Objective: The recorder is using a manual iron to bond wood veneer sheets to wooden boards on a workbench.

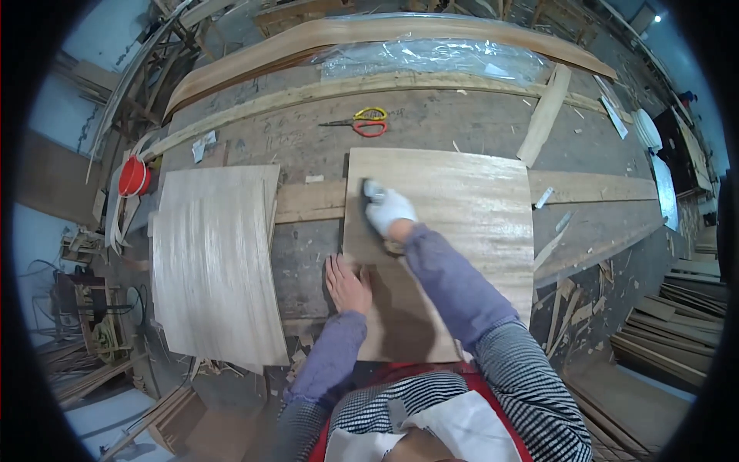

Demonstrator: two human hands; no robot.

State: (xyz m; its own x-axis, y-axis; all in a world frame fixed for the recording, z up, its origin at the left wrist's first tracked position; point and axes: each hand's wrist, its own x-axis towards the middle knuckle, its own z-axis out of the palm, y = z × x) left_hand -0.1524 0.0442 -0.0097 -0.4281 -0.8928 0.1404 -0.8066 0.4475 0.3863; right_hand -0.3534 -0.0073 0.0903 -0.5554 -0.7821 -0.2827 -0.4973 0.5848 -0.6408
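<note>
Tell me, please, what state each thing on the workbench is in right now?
Veneer sheet: flat on the bench, under both hands.
Left hand: bare, pressed flat on its edge.
Right hand: gloved, gripping a small dark tool.
Second veneer sheet: lying loose, untouched.
Scissors: closed, lying flat.
Red bucket: at the bench edge.

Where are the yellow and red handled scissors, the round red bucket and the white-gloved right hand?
Yellow and red handled scissors (364, 122), head view, handles.
Round red bucket (133, 177), head view, side wall.
White-gloved right hand (387, 209), head view, back.

pale wood panel (462, 208), white-gloved right hand (387, 209)
</note>
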